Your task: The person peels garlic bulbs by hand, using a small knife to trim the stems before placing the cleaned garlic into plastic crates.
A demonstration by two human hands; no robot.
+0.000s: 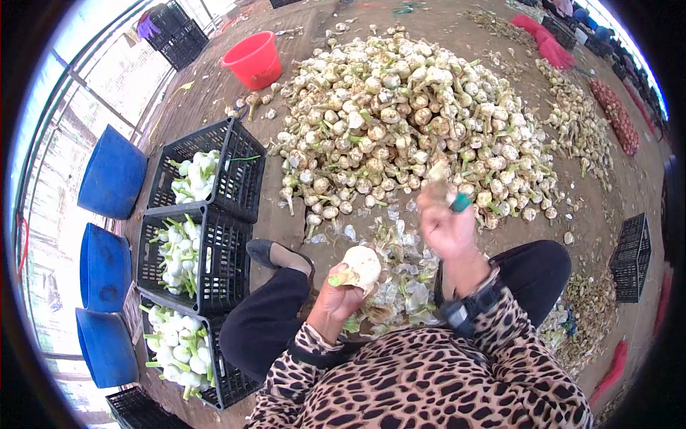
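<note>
My left hand is closed around a pale, partly peeled bulb, its cut green stem end by my fingers. Raised to the right, my right hand has its fingers bent together. A green object sits at those fingers, with a blurred pale piece above them; I cannot make out what they are. The two hands are apart. Beyond them spreads a large heap of unpeeled bulbs with dry skins and short stems. Peeled skins and scraps lie on the ground between my legs.
Black crates of white peeled bulbs stand in a row at the left, beside blue tubs. A red bucket is at the back left. An upturned-looking black crate and a red net sack are at the right.
</note>
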